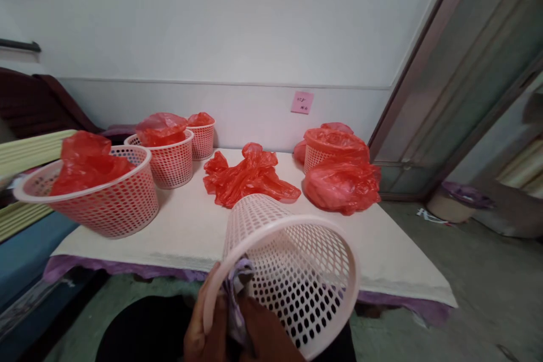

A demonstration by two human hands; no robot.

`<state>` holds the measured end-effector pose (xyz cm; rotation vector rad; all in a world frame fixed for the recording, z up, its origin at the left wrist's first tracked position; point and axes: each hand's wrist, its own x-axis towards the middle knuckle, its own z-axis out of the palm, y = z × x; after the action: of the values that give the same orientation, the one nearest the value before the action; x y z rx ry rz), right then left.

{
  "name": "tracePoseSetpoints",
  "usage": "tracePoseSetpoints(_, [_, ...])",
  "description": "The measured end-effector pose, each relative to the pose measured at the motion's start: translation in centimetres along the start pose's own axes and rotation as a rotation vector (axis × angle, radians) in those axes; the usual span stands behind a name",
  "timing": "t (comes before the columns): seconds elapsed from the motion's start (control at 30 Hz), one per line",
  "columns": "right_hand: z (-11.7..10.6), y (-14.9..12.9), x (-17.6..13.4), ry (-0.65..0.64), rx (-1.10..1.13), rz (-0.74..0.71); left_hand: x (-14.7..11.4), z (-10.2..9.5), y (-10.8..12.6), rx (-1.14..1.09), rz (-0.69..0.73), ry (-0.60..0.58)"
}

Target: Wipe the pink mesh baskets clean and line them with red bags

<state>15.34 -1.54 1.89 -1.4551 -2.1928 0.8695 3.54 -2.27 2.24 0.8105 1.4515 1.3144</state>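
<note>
A pink perforated plastic basket [257, 212] lies tilted in front of me at the table's near edge, its mouth turned toward me. My left hand [198, 319] is closed around the left side of its rim. Inside the mouth, my right hand [269, 331] grips a crumpled purple-and-grey cloth [234, 300] against the inner wall beside the rim. Parts of the fingers on both hands are hidden by the rim and the cloth. Just behind the basket, a heap of red plastic bags [250, 175] rests on the table.
Three pink baskets with red bags stand at left: near [127, 203], middle [173, 164] and far [203, 144]. At right, a red-bag-covered basket [316, 158] stands behind a bulging red bag [343, 186]. The white-covered table [394, 254] meets a wall bearing a pink note [302, 102].
</note>
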Motion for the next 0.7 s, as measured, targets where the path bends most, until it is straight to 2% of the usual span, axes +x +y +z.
tracePoseSetpoints(0.07, [0.2,0.1,-0.4,-0.102,-0.166,0.075,0.7,-0.2,0.4,-0.060,-0.038,-0.005])
tracePoseSetpoints(0.1, [0.0,0.3,-0.6,-0.111,-0.252,0.120,1.0,-0.4,0.6,-0.074,-0.018,-0.001])
tracePoseSetpoints(0.23, [-1.4,1.8,-1.4,0.029,-0.461,0.238,1.8,-0.8,1.6,0.025,0.210,-0.017])
tracePoseSetpoints(0.3, [-0.9,2.3,-1.5,0.027,-0.437,0.182,2.1,-0.8,2.5,0.107,0.304,-0.054])
tracePoseSetpoints(0.4, [1.8,2.8,-1.0,0.007,-0.400,0.018,2.7,-0.6,3.9,0.146,0.348,-0.112])
tracePoseSetpoints(0.47, [3.7,2.9,-0.6,0.091,-0.441,-0.033,3.3,-0.4,4.8,0.149,0.350,-0.146])
tracePoseSetpoints(0.53, [4.6,2.7,-0.3,0.160,-0.455,-0.046,3.8,-0.1,5.6,0.119,0.319,-0.174])
tracePoseSetpoints(0.6, [4.3,2.2,-0.1,0.147,-0.426,-0.011,4.2,0.3,6.3,0.073,0.270,-0.195])
tracePoseSetpoints(0.7, [2.5,1.1,-0.2,0.081,-0.350,0.039,4.1,0.8,6.7,0.050,0.250,-0.209])
